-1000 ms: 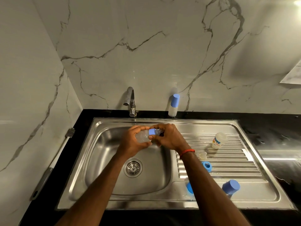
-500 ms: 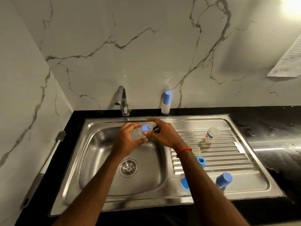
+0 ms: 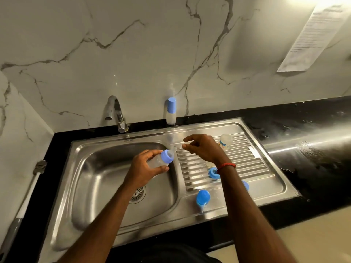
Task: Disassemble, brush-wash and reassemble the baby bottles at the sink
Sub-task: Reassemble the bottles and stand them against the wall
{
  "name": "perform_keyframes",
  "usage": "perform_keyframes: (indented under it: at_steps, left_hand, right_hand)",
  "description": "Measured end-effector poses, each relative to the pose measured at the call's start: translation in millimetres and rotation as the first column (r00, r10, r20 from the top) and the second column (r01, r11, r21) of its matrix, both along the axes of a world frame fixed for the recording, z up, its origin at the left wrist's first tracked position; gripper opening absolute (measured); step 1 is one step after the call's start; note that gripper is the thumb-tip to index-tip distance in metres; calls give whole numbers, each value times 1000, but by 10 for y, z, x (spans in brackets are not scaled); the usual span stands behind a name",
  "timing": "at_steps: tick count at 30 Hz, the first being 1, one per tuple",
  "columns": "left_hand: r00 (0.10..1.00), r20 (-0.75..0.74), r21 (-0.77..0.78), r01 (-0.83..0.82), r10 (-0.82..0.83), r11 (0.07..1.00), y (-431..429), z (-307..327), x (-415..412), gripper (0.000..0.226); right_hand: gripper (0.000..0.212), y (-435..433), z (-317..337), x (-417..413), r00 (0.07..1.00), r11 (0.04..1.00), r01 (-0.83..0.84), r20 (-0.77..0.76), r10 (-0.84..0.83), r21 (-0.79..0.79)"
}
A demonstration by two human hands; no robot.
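Left hand grips 1 translucent cylindrical baby bottle, blue-collared with clear teat, above the smooth steel sink basin; right hand, fingers loosely spread, holds nothing over the ribbed drainboard.

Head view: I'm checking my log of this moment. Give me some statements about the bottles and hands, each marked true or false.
1. The left hand grips a bottle fitted with a blue collar. True.
2. The right hand grips that bottle too. False: it hovers apart, holding nothing.
3. A blue-capped bottle stands by the wall. True.
4. The blue ring lies in the basin. False: it lies on the drainboard.
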State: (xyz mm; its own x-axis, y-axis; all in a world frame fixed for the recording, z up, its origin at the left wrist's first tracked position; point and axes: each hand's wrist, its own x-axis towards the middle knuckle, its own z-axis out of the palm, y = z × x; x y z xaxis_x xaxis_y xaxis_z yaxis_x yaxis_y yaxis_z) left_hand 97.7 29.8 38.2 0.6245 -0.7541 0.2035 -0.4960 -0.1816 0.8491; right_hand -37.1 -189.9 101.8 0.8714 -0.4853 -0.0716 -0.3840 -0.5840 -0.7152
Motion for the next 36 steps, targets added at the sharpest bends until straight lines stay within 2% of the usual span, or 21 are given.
perform_keyframes:
  at_steps: [8,11,16,22,30,36]
  left_hand:
    - [991,-52,91,131,-127,987,-127,-117,-249,60]
    - [985,-86,109,156,-147,982,-138,-149,-335,59]
    - [975,-121,132,201,-185,971,-220,-153,-428,58]
    - [965,-149,112,234,-216,966,-364,-124,-539,58]
    - [956,-169,109,261,-241,959,-477,-146,-560,59]
    - [950,-167,96,282,-264,955,-544,-127,-576,57]
  right_hand:
    - [35,81,-185,-358,957,994,-89,-284,67,-66]
    - [35,53,-272,-492,936,992,-83,-349,44,-98]
    - [42,-104,-309,-779,899,970,41,-415,-140,-239]
    - [51,-281,-441,-1072,764,916,132,-550,-338,-379]
    - [44,-245,-584,-1259,691,904,234,-593,-413,-357]
    - [25,-290,-583,-1326,729,880,272,-514,-452,-389]
